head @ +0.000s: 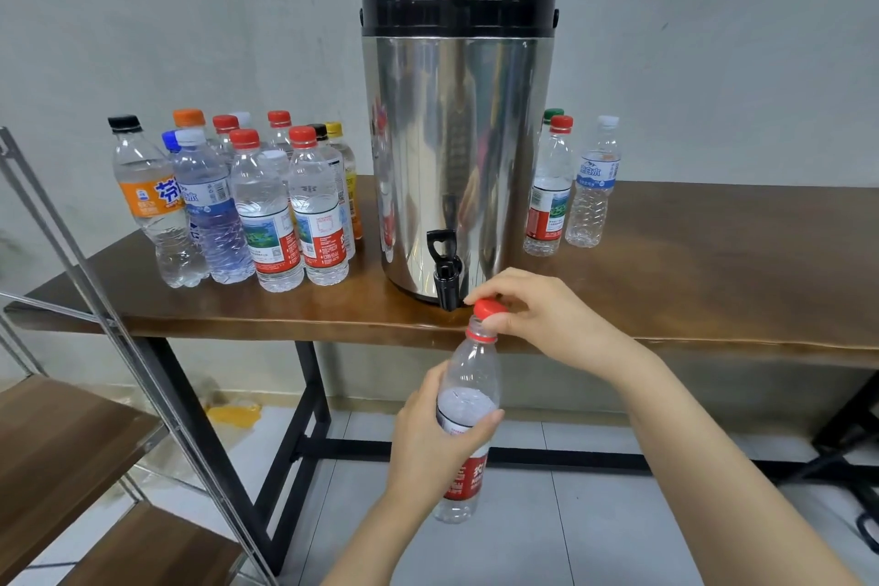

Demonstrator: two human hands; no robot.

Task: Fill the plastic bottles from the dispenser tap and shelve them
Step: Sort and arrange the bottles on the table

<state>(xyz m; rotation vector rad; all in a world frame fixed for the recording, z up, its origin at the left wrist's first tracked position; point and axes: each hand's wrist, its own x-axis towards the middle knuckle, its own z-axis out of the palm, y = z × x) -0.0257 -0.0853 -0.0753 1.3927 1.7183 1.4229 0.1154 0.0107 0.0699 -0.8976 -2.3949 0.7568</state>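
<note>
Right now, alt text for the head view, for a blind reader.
A left hand grips a plastic bottle near the dispenser tap while the right hand pinches its red cap; other bottles stand on the table.

dispenser [456, 157]: steel drum, black lid, upright
tap [444, 269]: black, low on the dispenser's front
held bottle [471, 376]: clear, red label, partly filled with water, near upright, in the air just below and in front of the tap; left hand [437, 438] grips its body
red cap [490, 308]: on the held bottle's neck, pinched by right hand [537, 314]
bottle cluster [266, 205]: capped, standing left of the dispenser
right bottles [549, 190]: standing right of the dispenser
shelf [57, 438]: wooden boards, metal frame, far left of the dispenser and lower
</note>
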